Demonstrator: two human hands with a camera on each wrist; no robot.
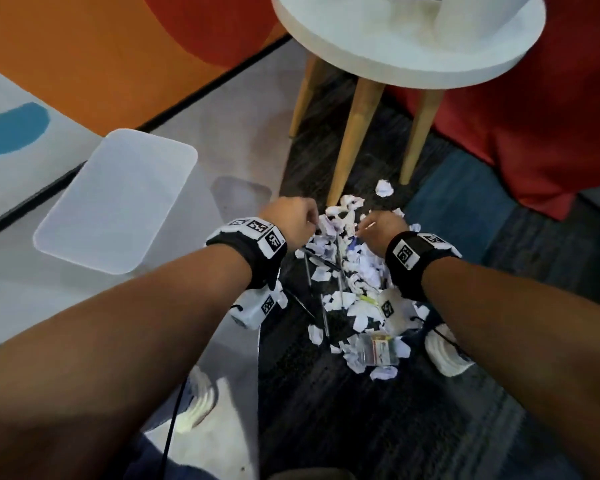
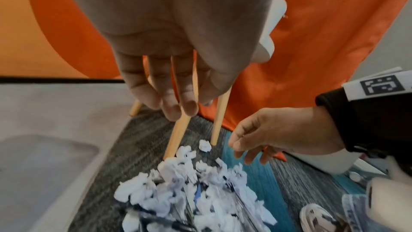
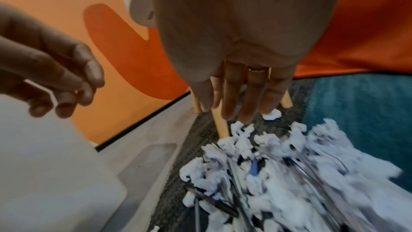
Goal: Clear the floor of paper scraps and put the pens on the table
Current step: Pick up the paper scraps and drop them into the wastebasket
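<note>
A heap of torn white paper scraps [image 1: 357,271] lies on the dark carpet by the table legs, also seen in the wrist views [image 2: 189,191] [image 3: 278,165]. Several thin dark pens [image 1: 325,318] lie in its near left edge, blurred in the right wrist view [image 3: 211,202]. My left hand [image 1: 291,218] hovers over the heap's far left side, fingers [image 2: 178,105] pointing down and holding nothing. My right hand [image 1: 381,225] hovers over the far right side, its straight fingers [image 3: 236,105] empty. The round white table [image 1: 409,60] stands just beyond.
A white rectangular tray-like lid [image 1: 118,202] lies on the pale floor to the left. Wooden table legs [image 1: 354,140] stand behind the heap, and red fabric [image 1: 551,116] is at the right. A clear plastic packet [image 1: 378,348] and a white shoe [image 1: 444,351] sit near the heap.
</note>
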